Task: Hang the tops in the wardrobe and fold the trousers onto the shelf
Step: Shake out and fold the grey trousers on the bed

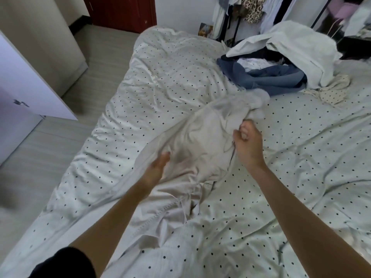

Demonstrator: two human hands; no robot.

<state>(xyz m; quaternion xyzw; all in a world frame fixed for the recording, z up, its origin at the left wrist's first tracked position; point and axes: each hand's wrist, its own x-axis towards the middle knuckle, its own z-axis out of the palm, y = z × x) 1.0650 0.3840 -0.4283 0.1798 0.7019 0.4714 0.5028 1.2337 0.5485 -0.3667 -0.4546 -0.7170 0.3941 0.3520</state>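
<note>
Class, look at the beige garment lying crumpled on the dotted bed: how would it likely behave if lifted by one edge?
The beige garment probably hangs limp: it lies in soft wrinkles on the dotted bedsheet. It seems light, since the right hand bunches its edge in curled fingers. It would likely drag and unfold rather than keep shape; the left hand rests open at its side.

no readable text or labels, small card by wall possibly printed (205, 30)

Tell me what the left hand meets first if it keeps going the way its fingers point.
Probably the beige garment: the left hand points up-right at its bunched folds, seemingly almost touching them already; depth is unclear.
</note>
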